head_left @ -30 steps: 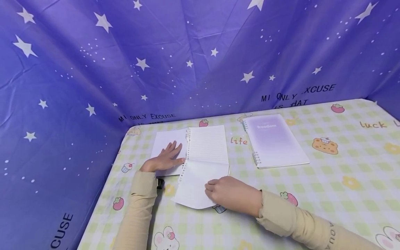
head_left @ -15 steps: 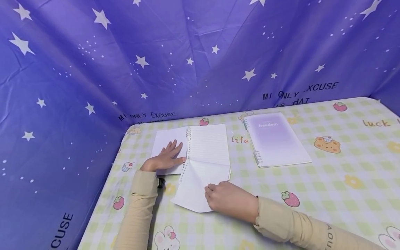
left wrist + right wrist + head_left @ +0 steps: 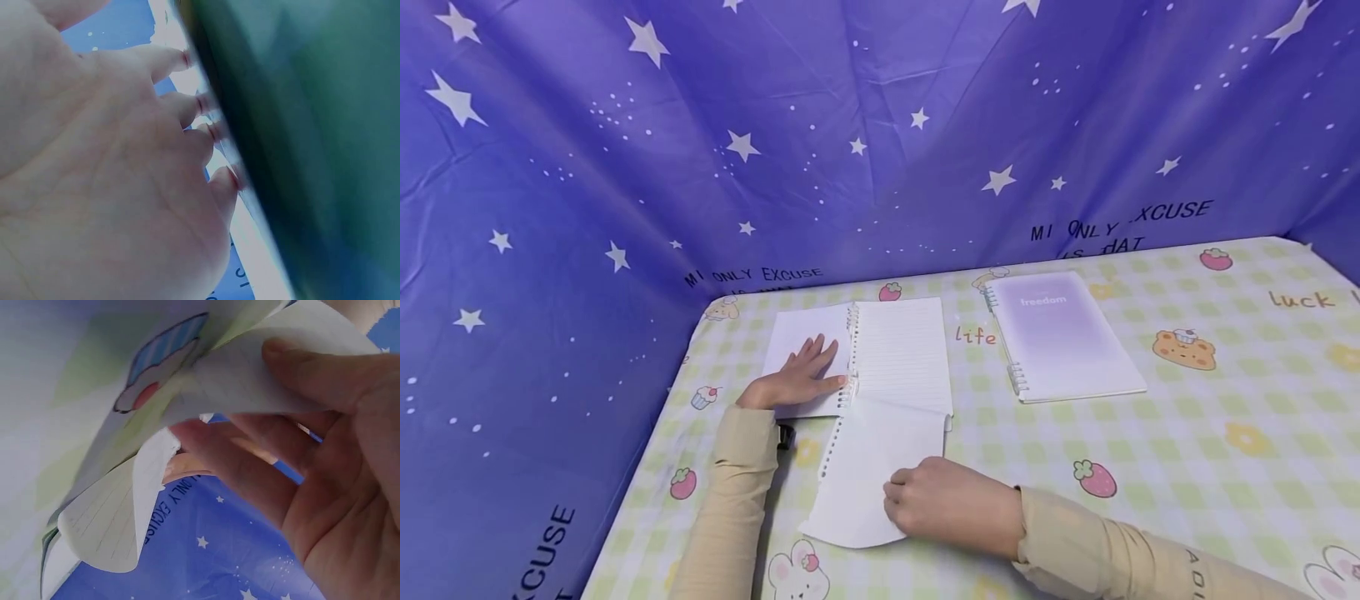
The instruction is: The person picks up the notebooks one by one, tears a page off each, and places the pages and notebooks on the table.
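A ring-bound notebook lies open, its plain left side (image 3: 793,327) and lined right page (image 3: 901,350) flat on the table. My left hand (image 3: 793,382) rests on the left side with fingers spread, thumb toward the rings (image 3: 852,321). In the left wrist view the palm (image 3: 119,162) shows with fingers extended. My right hand (image 3: 951,507) pinches the near right part of a white sheet (image 3: 872,467) with holes along its left edge. The sheet's far end overlaps the notebook's lower page. In the right wrist view thumb and fingers hold the paper (image 3: 234,378), beyond which a lined page (image 3: 103,515) curls.
A purple ring-bound notebook (image 3: 1067,342) marked "freedom" lies closed to the right. A checked, cartoon-printed cloth (image 3: 1195,500) covers the table. A blue star-patterned curtain (image 3: 820,125) rises behind the table and at its left.
My right hand has drawn the white sheet nearer, down off more of the notebook; more of the lined page shows and the sheet's holes have left the rings. My left hand stayed put.
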`<action>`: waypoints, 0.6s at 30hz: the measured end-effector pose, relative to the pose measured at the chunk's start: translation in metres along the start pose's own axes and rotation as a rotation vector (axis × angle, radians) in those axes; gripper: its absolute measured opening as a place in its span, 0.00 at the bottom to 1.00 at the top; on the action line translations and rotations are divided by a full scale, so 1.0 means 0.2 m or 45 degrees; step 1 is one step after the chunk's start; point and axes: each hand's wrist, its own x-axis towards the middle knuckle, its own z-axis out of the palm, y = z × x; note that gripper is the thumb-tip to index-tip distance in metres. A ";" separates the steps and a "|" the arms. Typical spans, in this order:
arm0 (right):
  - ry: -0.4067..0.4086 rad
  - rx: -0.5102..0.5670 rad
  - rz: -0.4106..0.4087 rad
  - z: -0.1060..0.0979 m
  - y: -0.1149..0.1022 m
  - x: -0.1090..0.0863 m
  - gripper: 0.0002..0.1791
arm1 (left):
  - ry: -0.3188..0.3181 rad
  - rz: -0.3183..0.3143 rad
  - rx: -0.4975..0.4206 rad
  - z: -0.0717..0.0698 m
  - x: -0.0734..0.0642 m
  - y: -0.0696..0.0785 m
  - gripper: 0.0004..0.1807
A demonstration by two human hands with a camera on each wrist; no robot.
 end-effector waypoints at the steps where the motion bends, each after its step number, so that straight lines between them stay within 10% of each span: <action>1: 0.004 0.006 -0.011 0.00 0.00 0.00 0.10 | 0.000 -0.001 -0.002 0.00 0.00 0.00 0.43; 18: 0.019 0.244 -0.201 -0.09 0.00 0.01 0.11 | -0.003 -0.006 -0.025 -0.01 -0.01 0.01 0.42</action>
